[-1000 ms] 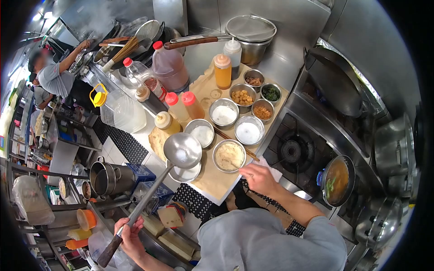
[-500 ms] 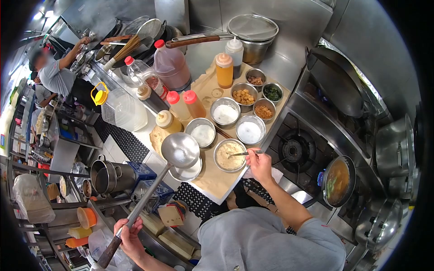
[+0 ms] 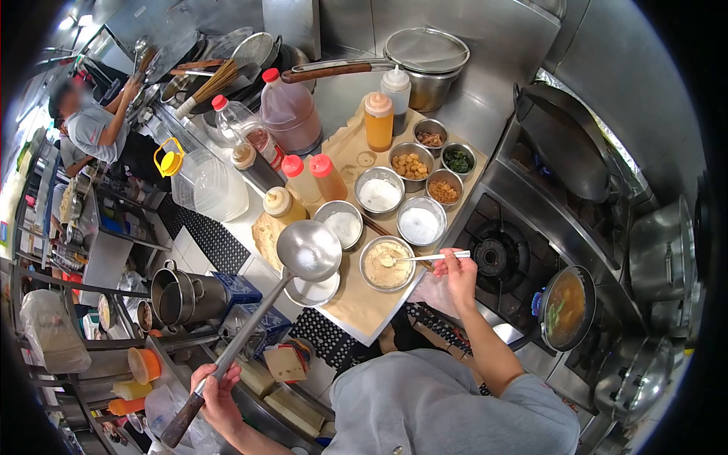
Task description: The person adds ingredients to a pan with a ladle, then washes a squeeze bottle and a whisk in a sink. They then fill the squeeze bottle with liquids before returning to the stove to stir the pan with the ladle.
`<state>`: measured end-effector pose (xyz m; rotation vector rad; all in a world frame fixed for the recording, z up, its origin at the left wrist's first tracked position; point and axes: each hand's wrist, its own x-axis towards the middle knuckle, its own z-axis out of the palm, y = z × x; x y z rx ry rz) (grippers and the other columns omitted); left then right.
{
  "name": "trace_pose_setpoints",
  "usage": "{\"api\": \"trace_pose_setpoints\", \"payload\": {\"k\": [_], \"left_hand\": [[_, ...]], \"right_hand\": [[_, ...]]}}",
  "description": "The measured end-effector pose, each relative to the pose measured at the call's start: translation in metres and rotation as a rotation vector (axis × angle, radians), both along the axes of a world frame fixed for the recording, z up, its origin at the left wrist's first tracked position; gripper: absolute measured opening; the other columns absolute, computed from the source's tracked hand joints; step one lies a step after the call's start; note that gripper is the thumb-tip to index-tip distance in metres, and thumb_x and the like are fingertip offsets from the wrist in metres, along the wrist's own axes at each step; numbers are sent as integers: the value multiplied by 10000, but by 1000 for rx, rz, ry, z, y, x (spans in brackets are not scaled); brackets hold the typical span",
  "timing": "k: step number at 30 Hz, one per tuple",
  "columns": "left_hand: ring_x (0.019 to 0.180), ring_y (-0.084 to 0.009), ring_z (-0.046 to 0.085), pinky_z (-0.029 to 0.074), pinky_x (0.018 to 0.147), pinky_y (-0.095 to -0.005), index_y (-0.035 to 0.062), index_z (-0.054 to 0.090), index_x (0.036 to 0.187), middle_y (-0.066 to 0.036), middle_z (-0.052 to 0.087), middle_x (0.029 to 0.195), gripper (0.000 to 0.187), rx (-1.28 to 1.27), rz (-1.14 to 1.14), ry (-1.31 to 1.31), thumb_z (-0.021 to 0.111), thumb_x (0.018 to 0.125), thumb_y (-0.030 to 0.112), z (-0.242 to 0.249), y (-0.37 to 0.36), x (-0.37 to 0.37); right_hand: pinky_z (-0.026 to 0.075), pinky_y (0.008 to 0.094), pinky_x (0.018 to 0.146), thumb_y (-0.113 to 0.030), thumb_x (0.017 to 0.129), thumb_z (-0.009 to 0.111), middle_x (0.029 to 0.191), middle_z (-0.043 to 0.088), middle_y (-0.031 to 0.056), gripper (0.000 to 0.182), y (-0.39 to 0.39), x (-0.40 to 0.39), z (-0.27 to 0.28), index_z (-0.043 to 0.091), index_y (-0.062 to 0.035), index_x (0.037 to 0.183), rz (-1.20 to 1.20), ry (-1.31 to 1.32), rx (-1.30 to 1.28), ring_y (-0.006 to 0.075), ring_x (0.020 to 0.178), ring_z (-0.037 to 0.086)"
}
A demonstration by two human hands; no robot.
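Observation:
My left hand grips the long handle of a large steel ladle, which has a little white powder in its bowl. The ladle hangs over the table's left edge and partly covers a steel bowl of white powder. My right hand pinches a small spoon, its tip dipped in a steel bowl of beige powder. Other steel bowls of white powder stand just behind. Beyond them are small bowls holding brown chunks, orange-brown bits and dark greens.
Squeeze bottles and big jugs line the table's left side. At right, a pan of soup sits over a blue flame beside a bare burner. A wok stands behind. A co-worker works at far left.
My right hand has moved a little right and turned, so the spoon lies lower and its pale side shows. The ladle has shifted slightly right. The co-worker's hand has moved.

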<state>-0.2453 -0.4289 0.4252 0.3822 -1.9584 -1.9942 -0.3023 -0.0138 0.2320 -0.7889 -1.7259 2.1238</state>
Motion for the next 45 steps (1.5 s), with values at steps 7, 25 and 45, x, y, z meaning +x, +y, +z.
{"api": "trace_pose_setpoints", "payload": {"k": [7, 25, 45], "left_hand": [[724, -271, 665, 547, 638, -294, -35, 497, 1017, -239, 617, 869, 253, 10, -41, 3, 516, 870, 170, -2, 2, -5], [724, -290, 664, 551, 642, -308, -38, 494, 1007, -237, 624, 854, 271, 92, 1, 28, 519, 851, 183, -2, -7, 2], [750, -257, 664, 542, 653, -274, -18, 480, 1052, -228, 619, 890, 274, -2, 241, -12, 485, 880, 195, 3, -48, 30]], "right_hand": [[465, 234, 499, -175, 923, 511, 690, 609, 104, 230, 3, 2, 11, 575, 46, 933, -3, 11, -7, 130, 527, 566], [489, 224, 582, -40, 899, 519, 747, 634, 86, 127, -57, -80, 87, 596, 35, 968, 195, 342, 518, 98, 628, 587], [460, 238, 475, -186, 905, 528, 672, 625, 92, 222, -81, -147, -13, 616, 17, 915, 191, 24, 118, 111, 525, 579]]}}
